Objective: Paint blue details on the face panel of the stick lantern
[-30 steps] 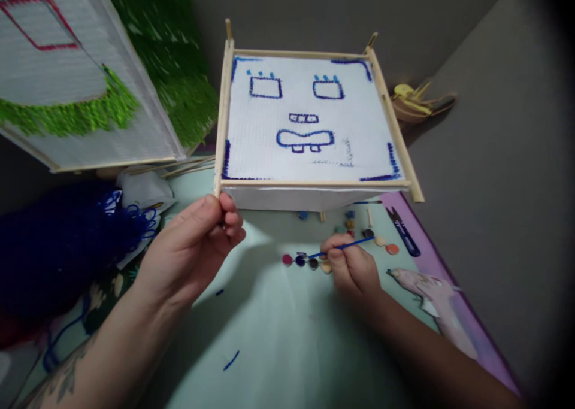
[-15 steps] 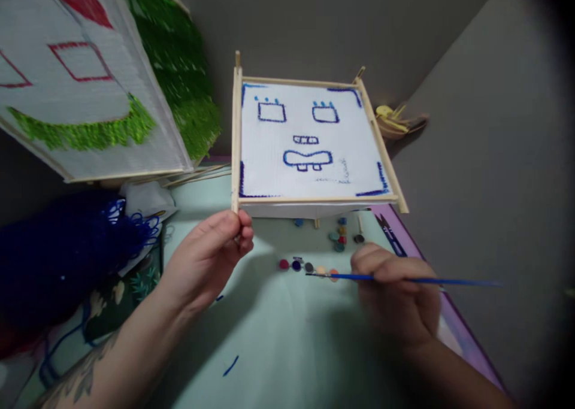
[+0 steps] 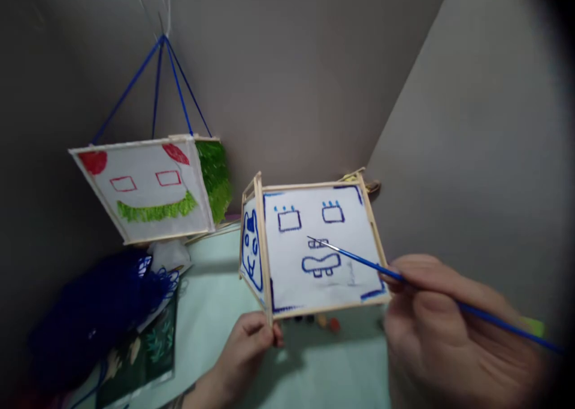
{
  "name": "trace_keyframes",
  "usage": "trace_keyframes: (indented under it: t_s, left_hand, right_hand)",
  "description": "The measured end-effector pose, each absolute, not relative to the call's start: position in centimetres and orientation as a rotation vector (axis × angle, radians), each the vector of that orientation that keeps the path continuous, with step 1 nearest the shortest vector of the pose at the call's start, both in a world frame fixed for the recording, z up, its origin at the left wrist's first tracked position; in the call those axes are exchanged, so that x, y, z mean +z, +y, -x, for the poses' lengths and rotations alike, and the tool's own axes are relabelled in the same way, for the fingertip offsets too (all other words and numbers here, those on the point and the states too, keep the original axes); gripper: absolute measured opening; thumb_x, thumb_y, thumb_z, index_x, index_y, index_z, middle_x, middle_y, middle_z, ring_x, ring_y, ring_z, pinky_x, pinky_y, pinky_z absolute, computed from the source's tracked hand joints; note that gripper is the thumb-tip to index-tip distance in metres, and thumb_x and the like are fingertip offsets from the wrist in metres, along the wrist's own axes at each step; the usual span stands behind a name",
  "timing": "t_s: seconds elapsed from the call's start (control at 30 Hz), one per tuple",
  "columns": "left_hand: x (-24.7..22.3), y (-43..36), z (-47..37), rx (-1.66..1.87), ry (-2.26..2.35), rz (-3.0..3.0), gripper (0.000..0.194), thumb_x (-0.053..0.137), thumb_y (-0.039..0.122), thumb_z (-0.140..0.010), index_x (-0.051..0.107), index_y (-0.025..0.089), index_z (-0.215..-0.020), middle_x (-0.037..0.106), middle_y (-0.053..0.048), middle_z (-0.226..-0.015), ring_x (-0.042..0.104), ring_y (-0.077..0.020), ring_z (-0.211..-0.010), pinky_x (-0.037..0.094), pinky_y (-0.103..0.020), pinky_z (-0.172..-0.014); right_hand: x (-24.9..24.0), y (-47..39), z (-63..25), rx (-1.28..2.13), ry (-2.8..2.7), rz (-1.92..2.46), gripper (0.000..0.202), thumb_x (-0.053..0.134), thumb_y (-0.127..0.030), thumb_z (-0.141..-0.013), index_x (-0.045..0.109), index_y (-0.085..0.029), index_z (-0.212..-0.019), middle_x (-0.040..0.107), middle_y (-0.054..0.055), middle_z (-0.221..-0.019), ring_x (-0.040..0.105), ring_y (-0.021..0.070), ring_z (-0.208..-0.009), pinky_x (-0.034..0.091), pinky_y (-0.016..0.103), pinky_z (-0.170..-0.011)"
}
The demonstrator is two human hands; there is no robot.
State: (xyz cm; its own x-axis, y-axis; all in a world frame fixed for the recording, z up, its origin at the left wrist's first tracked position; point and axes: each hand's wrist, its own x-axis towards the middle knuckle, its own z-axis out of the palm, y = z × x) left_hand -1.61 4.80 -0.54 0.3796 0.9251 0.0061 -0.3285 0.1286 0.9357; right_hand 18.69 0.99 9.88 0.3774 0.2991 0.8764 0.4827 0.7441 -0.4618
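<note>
My left hand (image 3: 251,352) pinches the lower left corner of a wooden-framed paper lantern (image 3: 287,250). Its front panel carries a blue face with square eyes, a small nose and a mouth with two teeth, and blue marks sit in its corners. A narrower side panel shows another blue drawing. In my right hand (image 3: 453,319) is a thin blue paintbrush (image 3: 363,261), held like a pen. The brush tip lies in front of the face panel, near the nose; whether it touches the paper I cannot tell.
A second lantern (image 3: 148,226) with a red and green face hangs by blue cords (image 3: 130,91) at the left. Blue yarn (image 3: 96,313) lies below it by a dark green printed item (image 3: 157,337). Paint pots (image 3: 335,324) stand on the pale green table (image 3: 211,295), partly hidden behind the lantern.
The view has tilted up, showing the hanging cords. The lantern I hold has turned, so its side panel shows. My right hand has brought the brush from the paint pots to before the front panel.
</note>
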Motion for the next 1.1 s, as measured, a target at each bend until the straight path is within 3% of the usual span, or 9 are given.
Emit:
trace_keyframes:
  t_s: [0.23,0.5,1.1]
  left_hand:
    - [-3.3,5.5,1.6,0.918,0.546,-1.099,0.043,0.076,0.056,-0.057,0.071,0.014,-0.054,0.053,-0.003,-0.047,0.046,-0.0140,-0.055,0.029,-0.029,-0.060]
    - [-3.8,5.6,2.1,0.704,0.447,-1.143,0.040,0.079,0.053,-0.056,0.076,0.014,-0.062,0.057,-0.004,-0.049,0.050,-0.0131,-0.053,0.030,-0.027,-0.057]
    - [-3.5,5.4,1.8,0.639,0.434,-1.117,0.039,0.080,0.053,-0.053,0.076,0.015,-0.062,0.058,-0.004,-0.050,0.050,-0.0132,-0.051,0.034,-0.027,-0.055]
  right_hand:
    - [9.3,1.5,-17.9,-0.140,-1.336,0.772,0.028,0.061,-0.006,-0.078,0.069,-0.023,-0.098,0.069,0.001,-0.086,0.064,0.0179,-0.079,0.051,0.035,-0.072]
    - [9.8,1.9,-17.6,-0.102,-1.449,0.702,0.040,0.059,0.000,-0.076,0.066,-0.024,-0.108,0.069,0.002,-0.089,0.064,0.0187,-0.081,0.051,0.036,-0.069]
    - [9.3,2.3,-17.3,-0.025,-1.474,0.684,0.036,0.059,0.000,-0.077,0.066,-0.021,-0.105,0.068,0.003,-0.090,0.062,0.0180,-0.083,0.050,0.036,-0.071]
